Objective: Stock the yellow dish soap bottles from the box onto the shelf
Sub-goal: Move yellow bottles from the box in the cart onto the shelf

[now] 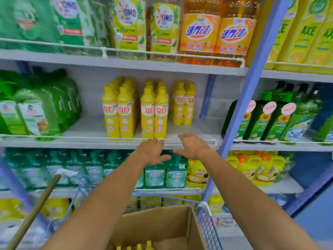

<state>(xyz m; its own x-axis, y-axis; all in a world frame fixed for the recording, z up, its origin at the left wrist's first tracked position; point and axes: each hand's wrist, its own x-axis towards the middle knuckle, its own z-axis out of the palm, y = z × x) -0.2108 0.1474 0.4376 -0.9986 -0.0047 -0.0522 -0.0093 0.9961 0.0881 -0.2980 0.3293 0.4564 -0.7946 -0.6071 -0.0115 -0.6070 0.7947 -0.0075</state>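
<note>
L hand (153, 152) & R hand (193, 146) empty, fingers loose, at shelf (90, 127) front by yellow bottles (155, 112); box (162, 226) low.

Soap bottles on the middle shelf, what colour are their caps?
Yellow, like the soap bottles themselves; the head view shows it.

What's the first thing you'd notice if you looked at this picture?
The bright yellow dish soap bottles catch the eye first, standing in neat rows in the middle of the shelf. Right below them, the left hand and right hand reach to the shelf's front edge, both empty. At the bottom sits an open cardboard box with a few yellow caps showing inside.
</note>
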